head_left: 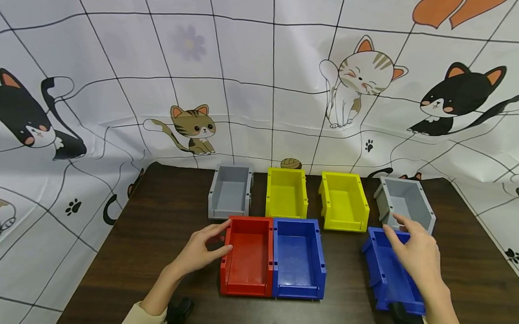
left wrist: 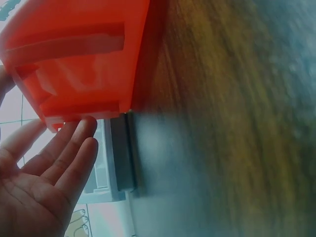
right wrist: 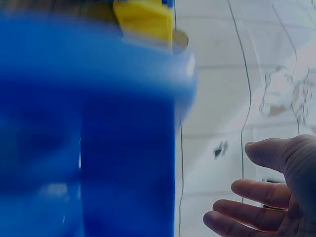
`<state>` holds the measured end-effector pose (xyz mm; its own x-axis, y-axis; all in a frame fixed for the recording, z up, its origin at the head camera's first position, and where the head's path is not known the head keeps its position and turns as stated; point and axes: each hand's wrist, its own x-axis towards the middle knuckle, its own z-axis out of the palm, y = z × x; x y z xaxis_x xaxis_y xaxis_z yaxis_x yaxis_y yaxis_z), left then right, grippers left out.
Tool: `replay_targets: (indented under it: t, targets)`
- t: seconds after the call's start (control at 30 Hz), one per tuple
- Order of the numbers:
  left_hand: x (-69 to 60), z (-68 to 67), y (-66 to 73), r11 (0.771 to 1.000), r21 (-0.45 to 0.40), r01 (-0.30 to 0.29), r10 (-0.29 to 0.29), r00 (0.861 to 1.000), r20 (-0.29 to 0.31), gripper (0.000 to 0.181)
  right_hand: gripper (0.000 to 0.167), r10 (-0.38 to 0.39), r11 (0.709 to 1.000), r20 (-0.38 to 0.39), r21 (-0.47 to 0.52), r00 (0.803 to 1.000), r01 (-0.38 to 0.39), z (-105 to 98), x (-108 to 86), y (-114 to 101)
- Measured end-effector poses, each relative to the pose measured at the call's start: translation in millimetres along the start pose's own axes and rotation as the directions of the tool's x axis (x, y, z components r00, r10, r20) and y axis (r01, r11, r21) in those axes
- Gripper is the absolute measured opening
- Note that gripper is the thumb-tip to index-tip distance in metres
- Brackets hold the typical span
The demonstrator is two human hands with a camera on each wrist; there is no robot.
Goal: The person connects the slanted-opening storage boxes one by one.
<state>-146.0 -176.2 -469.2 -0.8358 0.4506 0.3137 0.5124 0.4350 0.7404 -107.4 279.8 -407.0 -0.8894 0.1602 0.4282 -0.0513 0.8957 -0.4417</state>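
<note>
Left grip (head_left: 198, 251), loosely extended, is touching the red bin (head_left: 248, 260) beside the middle blue bin (head_left: 296, 258) on the table (head_left: 344, 275), while the right grip (head_left: 418, 254) is hovering relaxed over the separate blue bin (head_left: 392, 277) — all probably light, stiff, slick, best taken by opposite side walls.

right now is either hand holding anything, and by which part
Nothing is clearly held: the left hand seems only to touch the left side of the red bin, and the right hand is empty.
</note>
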Motion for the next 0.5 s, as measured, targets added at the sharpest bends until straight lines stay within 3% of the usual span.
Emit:
replay_targets:
  t: [0.3,0.5]
  targets:
    - [-0.2,1.2,0.2,0.999,-0.027,0.022,-0.022,0.999,-0.023,0.059,0.045,0.181,0.981,0.075,-0.084,0.981,-0.174,-16,-13.5,38]
    - [-1.4,-1.5,0.0,0.999,-0.034,0.018,-0.019,0.999,-0.035,0.057,0.049,0.245,0.964,0.120,-0.136,0.962,-0.229,-19,-21.8,59]
